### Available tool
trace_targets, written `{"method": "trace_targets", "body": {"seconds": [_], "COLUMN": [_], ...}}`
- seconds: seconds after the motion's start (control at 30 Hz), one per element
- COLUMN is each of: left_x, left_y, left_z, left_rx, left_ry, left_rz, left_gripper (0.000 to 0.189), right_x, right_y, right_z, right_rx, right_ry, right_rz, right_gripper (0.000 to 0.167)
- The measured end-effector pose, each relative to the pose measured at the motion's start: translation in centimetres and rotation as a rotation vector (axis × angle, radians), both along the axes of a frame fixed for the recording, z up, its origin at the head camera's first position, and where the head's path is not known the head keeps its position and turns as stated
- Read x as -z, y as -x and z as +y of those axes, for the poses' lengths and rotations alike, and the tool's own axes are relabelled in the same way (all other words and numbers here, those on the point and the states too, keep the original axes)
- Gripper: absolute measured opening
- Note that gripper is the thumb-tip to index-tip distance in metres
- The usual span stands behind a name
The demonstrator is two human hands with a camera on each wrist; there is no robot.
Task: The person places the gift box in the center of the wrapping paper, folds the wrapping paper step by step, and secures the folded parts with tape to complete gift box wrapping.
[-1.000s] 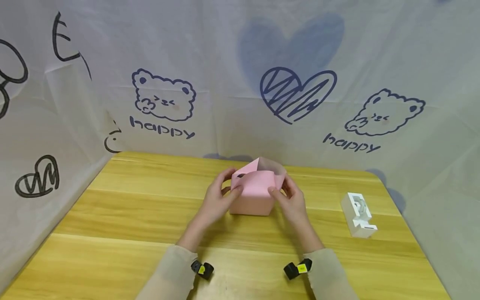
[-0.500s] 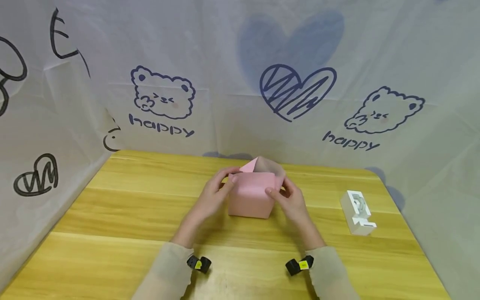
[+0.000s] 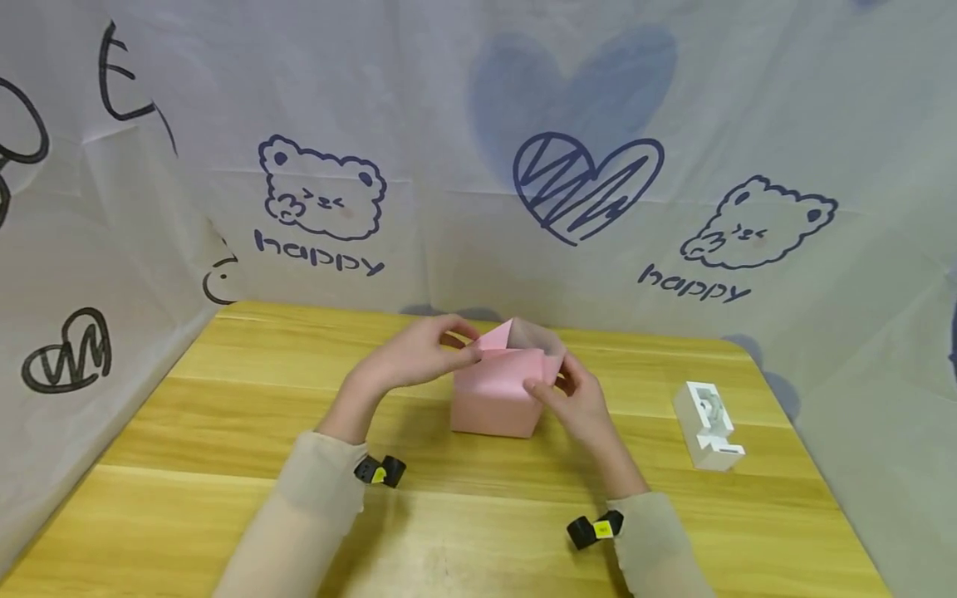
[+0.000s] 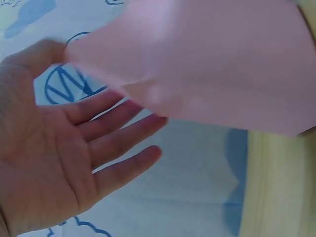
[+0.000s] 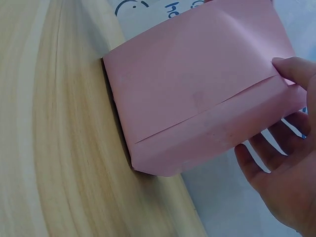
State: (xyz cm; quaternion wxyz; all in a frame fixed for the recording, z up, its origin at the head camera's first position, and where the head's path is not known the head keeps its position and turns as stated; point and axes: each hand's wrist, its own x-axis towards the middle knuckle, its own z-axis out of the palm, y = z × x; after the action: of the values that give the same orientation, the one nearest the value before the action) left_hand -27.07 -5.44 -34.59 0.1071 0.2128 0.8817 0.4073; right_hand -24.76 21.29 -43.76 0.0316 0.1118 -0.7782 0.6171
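A pink folded-paper box (image 3: 497, 403) stands on the table with its top open and a pointed edge raised at the back. My left hand (image 3: 422, 353) is at its upper left edge, thumb and index finger pinching the paper there. In the left wrist view, the other left-hand fingers (image 4: 126, 133) stretch out fairly straight, some tips against or behind the paper. My right hand (image 3: 579, 403) grips the right upper edge. Its thumb (image 5: 291, 69) lies on the near face, while the right fingers go round behind. The inside of the box is mostly hidden.
A white tape dispenser (image 3: 706, 425) sits on the wooden table (image 3: 247, 415) to the right. Behind the table hangs a pale cloth (image 3: 449, 124) with bear and heart drawings. Each wrist wears a small black camera (image 3: 381, 472).
My left hand has risen and turned, its forearm swinging left, thumb moving from the front face to the upper left edge. The box's front has straightened. My right hand keeps its grip.
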Motion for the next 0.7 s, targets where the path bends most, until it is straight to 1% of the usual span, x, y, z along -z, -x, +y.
{"method": "trace_targets", "body": {"seconds": [0.07, 0.1, 0.2, 0.27, 0.33, 0.43, 0.53, 0.6, 0.67, 0.7], "left_x": [-0.6, -0.8, -1.0, -1.1, -0.9, -0.6, 0.2, 0.8, 1.4, 1.7], "left_y": [0.0, 0.0, 0.0, -0.1, -0.2, -0.5, -0.8, -1.0, -1.1, -1.2], "left_z": [-0.2, -0.2, -0.1, 0.1, 0.2, 0.4, 0.4, 0.4, 0.4, 0.4], "left_rx": [0.025, 0.027, 0.0, -0.045, -0.104, -0.215, -0.336, -0.399, -0.431, -0.432], "left_ry": [0.026, 0.037, 0.053, 0.063, 0.066, 0.046, -0.026, -0.085, -0.158, -0.196], "left_rz": [-0.014, -0.014, 0.0, 0.01, 0.019, 0.049, 0.097, 0.132, 0.163, 0.171], "left_gripper": [0.047, 0.046, 0.035, 0.026, 0.019, 0.019, 0.02, 0.019, 0.017, 0.016], "right_x": [0.0, 0.0, -0.1, -0.1, -0.1, -0.1, -0.1, 0.0, 0.0, 0.0], "right_y": [0.0, 0.0, -0.1, -0.1, -0.1, -0.1, 0.0, 0.0, 0.0, 0.0], "right_z": [0.0, 0.0, 0.0, 0.0, -0.1, -0.2, -0.2, -0.1, -0.1, -0.1], "right_rx": [0.002, 0.0, -0.002, -0.006, -0.011, -0.018, -0.014, -0.012, -0.01, -0.013], "right_ry": [-0.007, -0.011, -0.018, -0.026, -0.028, -0.034, -0.04, -0.04, -0.037, -0.036], "right_rz": [0.0, 0.001, 0.006, 0.012, 0.018, 0.032, 0.037, 0.04, 0.041, 0.044], "right_gripper": [0.056, 0.057, 0.062, 0.063, 0.063, 0.06, 0.058, 0.057, 0.056, 0.054]}}
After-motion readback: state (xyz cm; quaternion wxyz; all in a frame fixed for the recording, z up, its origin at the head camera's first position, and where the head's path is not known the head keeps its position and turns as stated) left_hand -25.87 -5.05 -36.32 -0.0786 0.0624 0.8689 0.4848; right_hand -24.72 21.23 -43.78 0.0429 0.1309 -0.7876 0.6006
